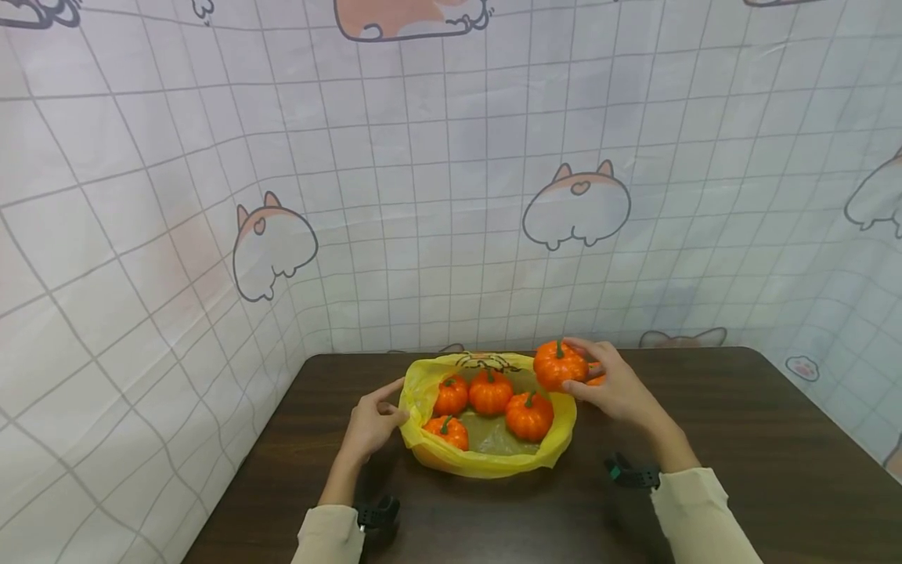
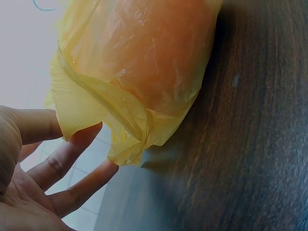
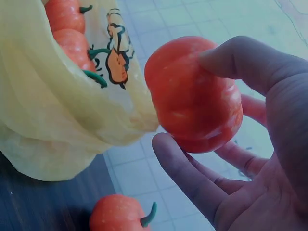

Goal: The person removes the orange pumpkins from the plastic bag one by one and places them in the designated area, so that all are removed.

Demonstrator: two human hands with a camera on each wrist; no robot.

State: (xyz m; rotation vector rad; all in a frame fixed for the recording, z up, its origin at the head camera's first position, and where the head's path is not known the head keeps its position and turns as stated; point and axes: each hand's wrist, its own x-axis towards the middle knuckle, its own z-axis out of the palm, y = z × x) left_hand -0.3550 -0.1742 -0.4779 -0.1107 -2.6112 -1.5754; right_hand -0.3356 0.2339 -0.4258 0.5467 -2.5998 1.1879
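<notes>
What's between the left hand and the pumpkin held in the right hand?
The open yellow bag, with four orange pumpkins visible inside it, lies between them; the head view shows this.

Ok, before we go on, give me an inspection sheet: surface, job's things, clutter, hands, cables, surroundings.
Surface: dark wood-grain table.
Job's things: open yellow bag with four pumpkins inside; another pumpkin on the table, right of the bag.
Clutter: nothing seen.
Hands: left hand touches the bag's left edge; right hand holds a pumpkin at its right edge.
Cables: nothing seen.
Surroundings: pale gridded backdrop with cartoon animals.
</notes>
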